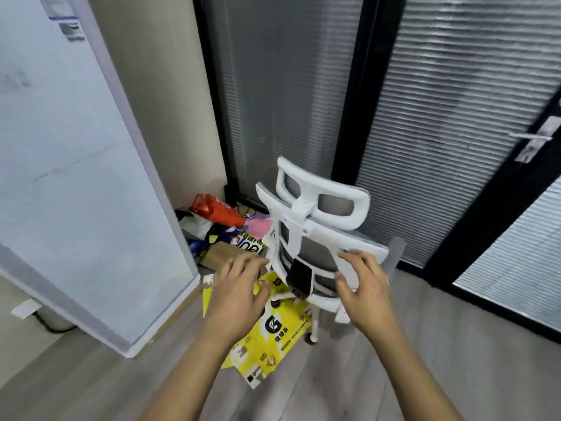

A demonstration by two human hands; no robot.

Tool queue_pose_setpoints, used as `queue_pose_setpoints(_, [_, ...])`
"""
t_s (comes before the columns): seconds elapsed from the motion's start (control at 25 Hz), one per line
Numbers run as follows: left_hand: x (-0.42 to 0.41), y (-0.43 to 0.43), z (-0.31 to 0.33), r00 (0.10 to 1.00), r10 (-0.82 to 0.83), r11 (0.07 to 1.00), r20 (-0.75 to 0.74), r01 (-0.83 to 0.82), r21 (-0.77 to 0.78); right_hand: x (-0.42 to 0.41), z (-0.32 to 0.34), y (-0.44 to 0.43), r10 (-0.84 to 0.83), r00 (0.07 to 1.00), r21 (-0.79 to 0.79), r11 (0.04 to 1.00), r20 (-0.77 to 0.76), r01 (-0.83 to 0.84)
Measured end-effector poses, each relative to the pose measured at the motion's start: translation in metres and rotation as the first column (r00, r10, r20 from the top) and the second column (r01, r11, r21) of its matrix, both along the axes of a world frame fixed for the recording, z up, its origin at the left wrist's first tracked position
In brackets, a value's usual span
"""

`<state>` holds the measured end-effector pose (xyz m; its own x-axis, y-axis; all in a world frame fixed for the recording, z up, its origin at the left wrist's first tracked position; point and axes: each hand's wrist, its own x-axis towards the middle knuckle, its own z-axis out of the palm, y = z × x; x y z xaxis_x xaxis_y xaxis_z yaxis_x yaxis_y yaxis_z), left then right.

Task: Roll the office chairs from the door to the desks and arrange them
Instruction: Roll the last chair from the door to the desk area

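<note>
Flanking the chair back (306, 235), left hand (239, 288) and right hand (365, 288) spread loose, seat hidden

We see a grey wood-look floor (425, 344) from 4 to 8 o'clock and a beige wall (158, 86) at 11. Black-framed glass panels (455, 117) with closed slatted blinds fill 12 to 3 o'clock, with a metal lever handle (531, 139) at 3. A tall white cabinet (76, 177) stands at 9.
</note>
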<state>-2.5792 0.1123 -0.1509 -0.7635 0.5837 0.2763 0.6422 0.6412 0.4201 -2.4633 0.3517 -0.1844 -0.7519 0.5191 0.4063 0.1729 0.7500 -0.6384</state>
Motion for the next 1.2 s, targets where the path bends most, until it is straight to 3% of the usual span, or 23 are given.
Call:
queue_pose_setpoints(0.24, [-0.143, 0.078, -0.021, 0.974, -0.224, 0.968, 0.038, 0.226, -0.105, -0.089, -0.03, 0.046, -0.259, 0.963, -0.011, 0.965, 0.074, 0.26])
queue_pose_setpoints(0.4, [-0.233, 0.115, -0.051, 0.962, -0.263, 0.953, 0.072, 0.271, -0.138, -0.135, -0.061, 0.076, -0.404, 0.869, 0.102, 0.915, 0.286, 0.391])
queue_pose_setpoints(0.56, [-0.302, 0.14, -0.083, 0.945, -0.303, 0.922, 0.12, 0.323, -0.214, -0.144, -0.071, 0.082, -0.5, 0.791, 0.168, 0.866, 0.353, 0.471])
queue_pose_setpoints(0.76, [-0.321, 0.142, -0.105, 0.887, -0.456, 0.883, 0.075, 0.462, -0.083, -0.121, -0.072, 0.044, -0.57, 0.724, 0.14, 0.813, 0.387, 0.565])
queue_pose_setpoints(0.88, [-0.315, 0.126, -0.108, 0.832, -0.544, 0.838, 0.108, 0.545, 0.022, -0.106, -0.077, 0.0, -0.656, 0.678, 0.164, 0.748, 0.333, 0.643])
queue_pose_setpoints(1.0, [-0.311, 0.135, -0.104, 0.739, -0.662, 0.747, 0.122, 0.664, 0.034, -0.087, -0.08, -0.046, -0.76, 0.584, 0.179, 0.641, 0.285, 0.747])
queue_pose_setpoints(1.2, [-0.266, 0.161, -0.107, 0.527, -0.838, 0.541, 0.137, 0.836, 0.089, -0.04, -0.083, -0.128, -0.899, 0.35, 0.193, 0.404, 0.263, 0.894])
